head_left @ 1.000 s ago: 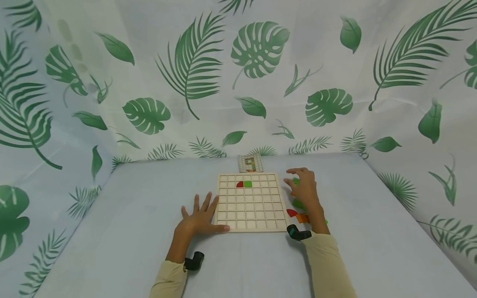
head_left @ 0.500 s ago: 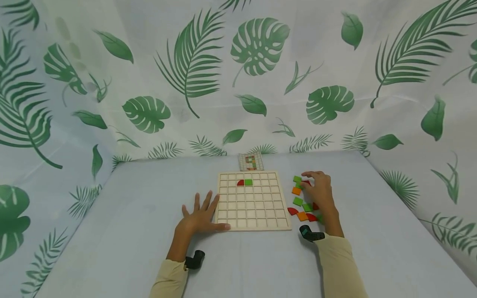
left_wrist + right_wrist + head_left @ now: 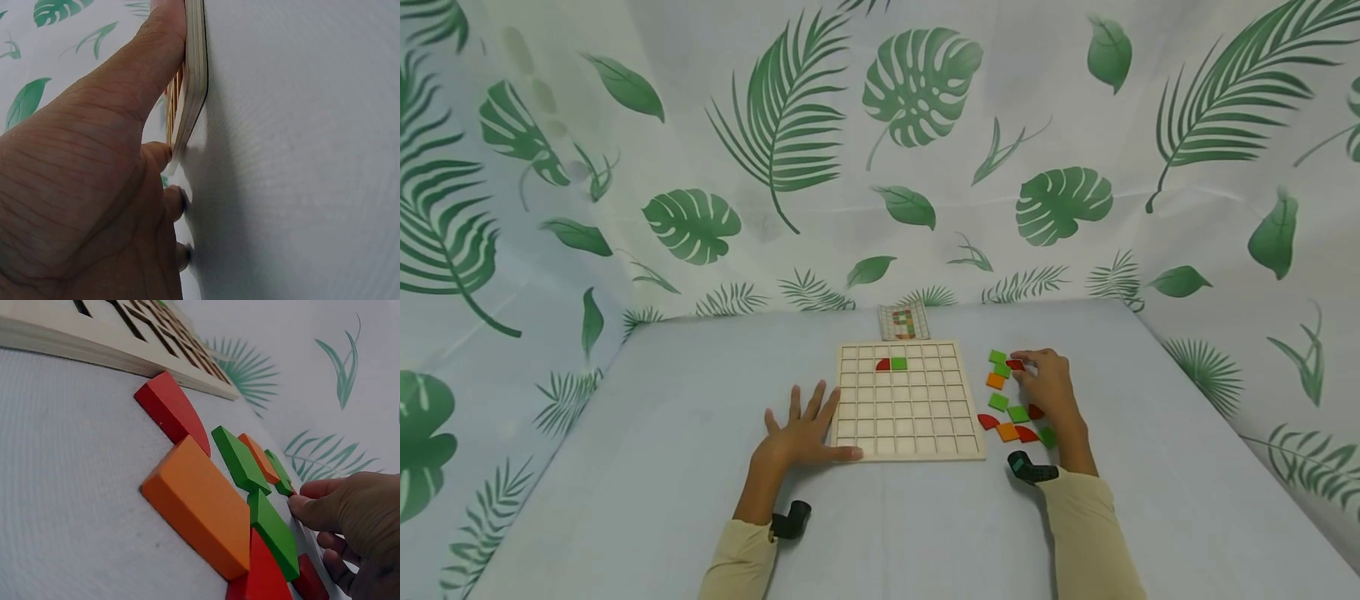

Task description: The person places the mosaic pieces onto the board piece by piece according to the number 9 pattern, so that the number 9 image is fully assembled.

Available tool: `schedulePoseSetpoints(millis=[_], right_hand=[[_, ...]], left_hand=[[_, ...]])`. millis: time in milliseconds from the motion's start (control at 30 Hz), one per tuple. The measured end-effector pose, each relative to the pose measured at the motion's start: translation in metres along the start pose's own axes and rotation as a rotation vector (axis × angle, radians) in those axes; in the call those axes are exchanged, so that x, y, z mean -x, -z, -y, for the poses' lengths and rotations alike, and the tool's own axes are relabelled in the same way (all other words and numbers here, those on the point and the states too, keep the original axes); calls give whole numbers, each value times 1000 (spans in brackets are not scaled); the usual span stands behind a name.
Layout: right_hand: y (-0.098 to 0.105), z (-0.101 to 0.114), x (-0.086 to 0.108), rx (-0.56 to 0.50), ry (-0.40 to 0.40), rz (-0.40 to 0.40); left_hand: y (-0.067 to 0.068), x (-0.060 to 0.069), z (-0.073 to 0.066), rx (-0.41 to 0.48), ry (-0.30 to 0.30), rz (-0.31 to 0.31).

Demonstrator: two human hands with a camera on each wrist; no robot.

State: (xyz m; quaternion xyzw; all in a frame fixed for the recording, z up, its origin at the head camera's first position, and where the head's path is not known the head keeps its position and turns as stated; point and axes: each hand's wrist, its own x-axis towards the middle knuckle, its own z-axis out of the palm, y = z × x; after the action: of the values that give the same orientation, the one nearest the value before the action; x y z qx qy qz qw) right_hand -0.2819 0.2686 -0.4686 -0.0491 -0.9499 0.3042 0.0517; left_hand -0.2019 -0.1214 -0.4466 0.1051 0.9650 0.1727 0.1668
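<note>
A wooden grid board (image 3: pixel 910 408) lies flat, bearing a red quarter-circle tile (image 3: pixel 883 364) and a green square tile (image 3: pixel 898 363) side by side in an upper row. My left hand (image 3: pixel 797 437) is spread at the board's left side, its thumb on the near-left corner and its fingertips by the left edge. To the right of the board, my right hand (image 3: pixel 1048 385) pinches another red quarter-circle tile (image 3: pixel 1015 365) between thumb and index finger. In the right wrist view, that tile is mostly hidden by the fingertips.
Loose tiles lie right of the board, among them an orange square (image 3: pixel 1007 432), a green square (image 3: pixel 997 402) and a red quarter-circle (image 3: pixel 988 422). Behind the board is a small pattern card (image 3: pixel 904 322). A leaf-printed cloth (image 3: pixel 970 250) hangs at the back.
My right hand has moved right across the loose tiles, and its thumb and index finger have closed on a red tile. The left hand keeps its place on the board.
</note>
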Motion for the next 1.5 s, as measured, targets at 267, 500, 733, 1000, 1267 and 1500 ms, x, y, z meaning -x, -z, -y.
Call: schedulePoseSetpoints(millis=[267,500,733,1000,1267,1500], right_hand=[[1,-2,-1,-1,-36,40],[4,-4,-1,5,6,20],[5,-3,0,-67,22,-23],[3,-3,1,-58,-31,-38],[4,-1,1,-40,-48,-7],[4,-6,0,-66,-15,9]], left_hand=[[-1,0,1,0,6,10],[1,-1,0,6,3,12],[1,-1,2,-1,-1,4],[-2,-3,3,-5,-5,4],[0,-3,2,3,-9,5],[0,-2,2,8,-4,12]])
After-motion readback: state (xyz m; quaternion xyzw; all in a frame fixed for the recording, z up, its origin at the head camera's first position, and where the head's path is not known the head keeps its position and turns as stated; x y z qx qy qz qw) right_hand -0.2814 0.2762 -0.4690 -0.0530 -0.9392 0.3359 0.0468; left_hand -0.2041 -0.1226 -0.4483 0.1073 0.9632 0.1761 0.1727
